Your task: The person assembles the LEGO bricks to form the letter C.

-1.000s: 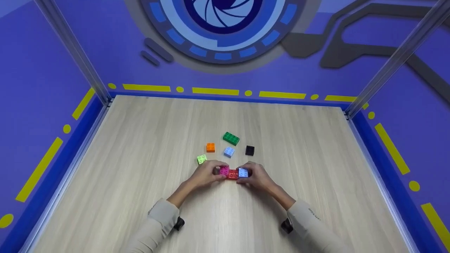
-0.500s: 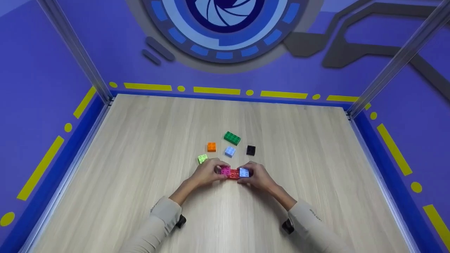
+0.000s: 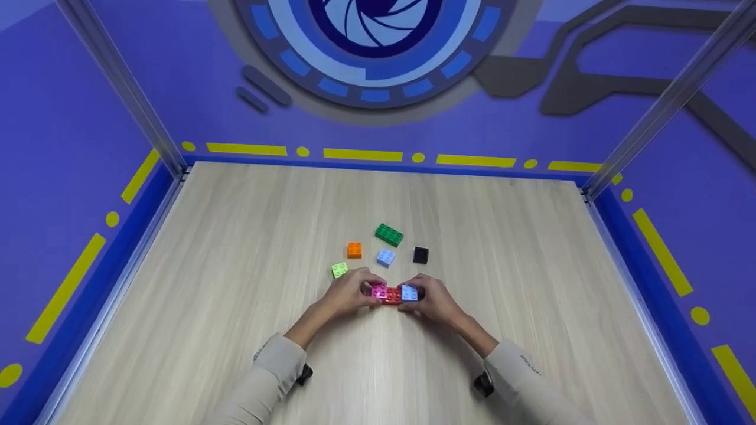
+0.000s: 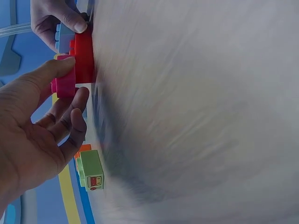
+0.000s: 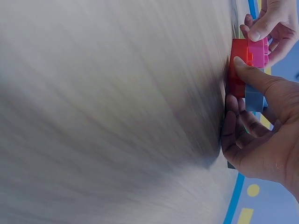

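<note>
A long red brick (image 3: 393, 296) lies on the table between both hands. On its left end sits a pink brick (image 3: 379, 291), and on its right end a light blue brick (image 3: 409, 293); each juts past the red brick's end in the wrist views. My left hand (image 3: 351, 291) pinches the pink brick, its thumb on the near side in the left wrist view (image 4: 65, 65). My right hand (image 3: 436, 298) grips the red brick's right end below the blue one, with the thumb pressed on the red side. The far fingertips of both hands are partly hidden.
Beyond the hands lie loose bricks: lime green (image 3: 339, 270) beside the left hand, orange (image 3: 354, 250), another light blue (image 3: 385, 257), a long green (image 3: 389, 234) and a black one (image 3: 420, 255). Blue panels (image 3: 366, 136) enclose the wooden table (image 3: 236, 236) at back and sides.
</note>
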Demonstrator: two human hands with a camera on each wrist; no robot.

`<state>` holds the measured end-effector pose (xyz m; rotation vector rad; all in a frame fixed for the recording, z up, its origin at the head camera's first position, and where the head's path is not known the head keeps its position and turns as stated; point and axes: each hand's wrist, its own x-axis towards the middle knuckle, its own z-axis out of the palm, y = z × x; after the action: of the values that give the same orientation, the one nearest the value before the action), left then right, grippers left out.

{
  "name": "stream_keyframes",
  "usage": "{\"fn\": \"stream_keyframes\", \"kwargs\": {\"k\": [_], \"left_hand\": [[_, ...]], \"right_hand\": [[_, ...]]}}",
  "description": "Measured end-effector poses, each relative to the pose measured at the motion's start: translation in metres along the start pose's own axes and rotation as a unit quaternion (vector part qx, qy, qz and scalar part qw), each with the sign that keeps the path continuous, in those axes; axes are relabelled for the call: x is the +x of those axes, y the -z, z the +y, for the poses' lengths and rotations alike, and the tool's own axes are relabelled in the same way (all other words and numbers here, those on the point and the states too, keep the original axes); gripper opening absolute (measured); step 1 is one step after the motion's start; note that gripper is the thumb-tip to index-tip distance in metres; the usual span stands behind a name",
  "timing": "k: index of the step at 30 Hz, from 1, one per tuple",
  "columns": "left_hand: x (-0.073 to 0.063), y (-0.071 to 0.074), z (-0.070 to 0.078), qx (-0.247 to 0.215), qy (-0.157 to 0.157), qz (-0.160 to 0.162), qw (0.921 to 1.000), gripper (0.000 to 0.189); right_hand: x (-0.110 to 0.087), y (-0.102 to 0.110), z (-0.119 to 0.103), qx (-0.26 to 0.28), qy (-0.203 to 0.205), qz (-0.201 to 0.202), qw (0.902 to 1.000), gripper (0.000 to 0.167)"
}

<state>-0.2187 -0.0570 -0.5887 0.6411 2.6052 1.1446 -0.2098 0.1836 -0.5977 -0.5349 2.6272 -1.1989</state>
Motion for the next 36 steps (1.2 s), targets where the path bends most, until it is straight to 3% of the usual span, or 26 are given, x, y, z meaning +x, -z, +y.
{"fn": "stream_keyframes", "kwargs": {"k": [7, 11, 16, 19, 24, 31, 33, 36], "left_hand": [[0.0, -0.002, 0.002, 0.028, -0.002, 0.01, 0.9996, 0.036], [-0.005, 0.0, -0.001, 0.038, -0.015, -0.003, 0.9991, 0.038], [-0.014, 0.01, -0.009, -0.001, -0.022, -0.027, 0.9994, 0.043], [-0.017, 0.019, -0.013, -0.035, -0.028, -0.022, 0.9987, 0.041], [-0.02, 0.035, -0.022, -0.053, -0.016, 0.027, 0.9981, 0.036], [-0.021, 0.045, -0.042, -0.037, 0.035, 0.134, 0.9897, 0.037], [-0.021, 0.046, -0.047, -0.034, 0.043, 0.151, 0.987, 0.04], [-0.02, 0.045, -0.052, -0.024, 0.055, 0.152, 0.9866, 0.046]], "right_hand": [[0.001, -0.001, 0.003, -0.01, 0.026, 0.015, 0.9995, 0.04], [0.001, -0.004, 0.004, -0.007, 0.02, 0.008, 0.9997, 0.039], [0.002, -0.008, 0.004, -0.001, 0.012, -0.006, 0.9999, 0.039], [0.001, -0.008, 0.003, 0.002, 0.007, -0.005, 1.0, 0.039], [0.0, -0.005, 0.003, 0.001, 0.006, -0.005, 1.0, 0.04], [-0.001, -0.002, 0.003, 0.005, 0.007, -0.003, 1.0, 0.039], [0.0, -0.001, 0.004, 0.003, 0.01, 0.0, 0.9999, 0.039], [0.0, -0.001, 0.004, 0.002, 0.012, 0.005, 0.9999, 0.039]]}}
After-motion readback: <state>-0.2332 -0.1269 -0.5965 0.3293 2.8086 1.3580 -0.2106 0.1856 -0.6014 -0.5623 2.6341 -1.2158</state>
